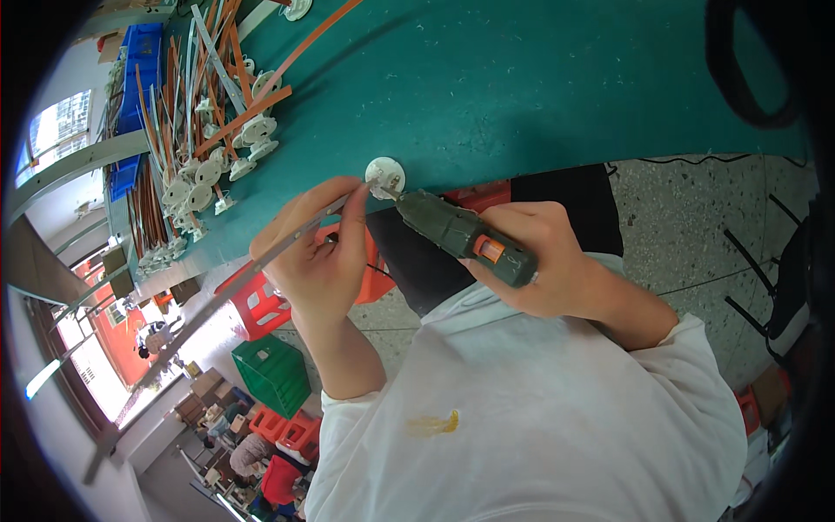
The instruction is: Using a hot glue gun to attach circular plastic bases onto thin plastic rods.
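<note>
Left hand (320,248): my fingers pinch the grey strip (217,306)
Right hand (541,252): my fingers wrap the power driver (442,228)
White disc (385,171): table's (539,96) near edge; seems light, rigid; grip the rim

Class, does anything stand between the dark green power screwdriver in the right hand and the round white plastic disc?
Nothing visible does: the screwdriver points its slim bit across the disc, contact unclear. The left hand, holding a long grey metal-looking strip, is beside the bit.

Before the hands (329,274), a round white disc (381,169) is near the edge of the flat green counter (522,87); farther left, round white fittings (207,172).
</note>
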`<state>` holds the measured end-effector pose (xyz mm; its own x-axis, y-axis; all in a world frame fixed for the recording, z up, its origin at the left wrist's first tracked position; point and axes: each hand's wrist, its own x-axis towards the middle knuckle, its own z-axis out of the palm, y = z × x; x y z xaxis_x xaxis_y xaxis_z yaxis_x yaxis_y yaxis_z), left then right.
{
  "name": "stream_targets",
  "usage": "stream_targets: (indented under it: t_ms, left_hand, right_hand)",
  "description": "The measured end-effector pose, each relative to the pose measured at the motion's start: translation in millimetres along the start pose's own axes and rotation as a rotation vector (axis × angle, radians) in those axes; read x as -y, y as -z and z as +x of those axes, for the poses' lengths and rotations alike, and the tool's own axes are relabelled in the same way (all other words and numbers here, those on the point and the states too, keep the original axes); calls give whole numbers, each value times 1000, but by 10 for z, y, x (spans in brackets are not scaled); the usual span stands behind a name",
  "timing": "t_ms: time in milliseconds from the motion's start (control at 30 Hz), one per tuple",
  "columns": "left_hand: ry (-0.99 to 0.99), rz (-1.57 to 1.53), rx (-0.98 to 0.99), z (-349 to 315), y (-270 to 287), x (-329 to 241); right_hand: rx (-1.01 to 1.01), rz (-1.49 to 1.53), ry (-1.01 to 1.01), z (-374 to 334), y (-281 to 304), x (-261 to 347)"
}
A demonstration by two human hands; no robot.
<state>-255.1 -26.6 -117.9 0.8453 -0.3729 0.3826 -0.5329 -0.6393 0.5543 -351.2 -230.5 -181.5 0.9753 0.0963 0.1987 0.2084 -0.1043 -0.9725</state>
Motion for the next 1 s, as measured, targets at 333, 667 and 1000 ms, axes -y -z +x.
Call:
stream_targets:
  t_ms: [333, 667, 1000]
  left_hand:
    - [125, -3, 79, 106, 35, -70]
    - [142, -19, 87, 121, 28, -78]
    - [107, 10, 78, 117, 16, -68]
  right_hand:
    - [-31, -40, 41, -38, -88, -60]
    - [-81, -96, 89, -47, -129, -118]
    - [-79, -143, 128, -60, -161, -149]
